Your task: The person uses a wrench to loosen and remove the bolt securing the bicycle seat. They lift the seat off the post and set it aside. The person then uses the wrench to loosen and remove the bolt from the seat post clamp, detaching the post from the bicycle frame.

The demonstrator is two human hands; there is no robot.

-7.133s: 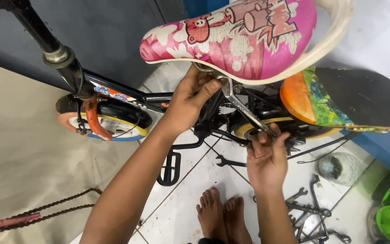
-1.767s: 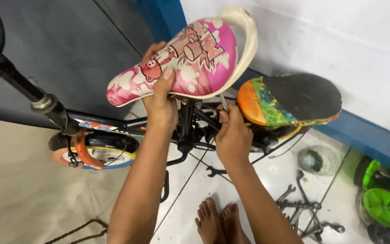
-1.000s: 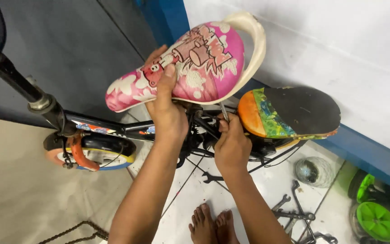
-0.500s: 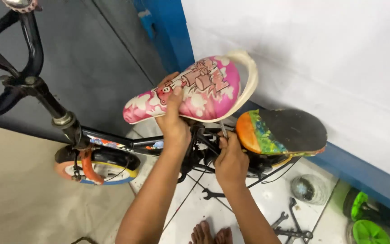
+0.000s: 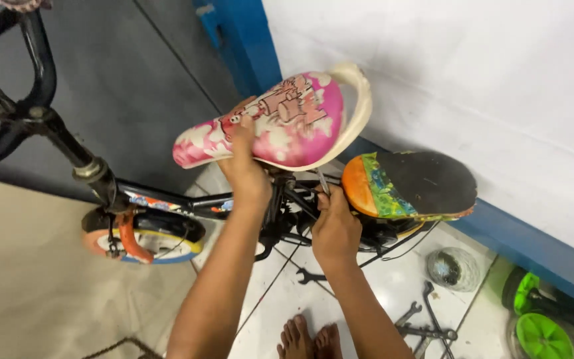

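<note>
Handlebar [image 5: 28,86]: one black bar, far left, untouched.
Front wheel [image 5: 144,236]: one, low at the left, orange and white.
Left hand [image 5: 244,169]: fingers clenched on the one pink saddle [image 5: 267,123], thumb on top, steadying it above the frame.
Right hand [image 5: 333,226]: fingers closed around one metal tool [image 5: 323,181] just under the saddle.
Rear pad [image 5: 410,186]: one, black and orange, right of the saddle.
Floor [image 5: 367,292]: several loose wrenches, one green wheel [image 5: 539,332].
Risk: the tool might slip off the clamp, and the saddle could twist if the left grip loosened.
</note>
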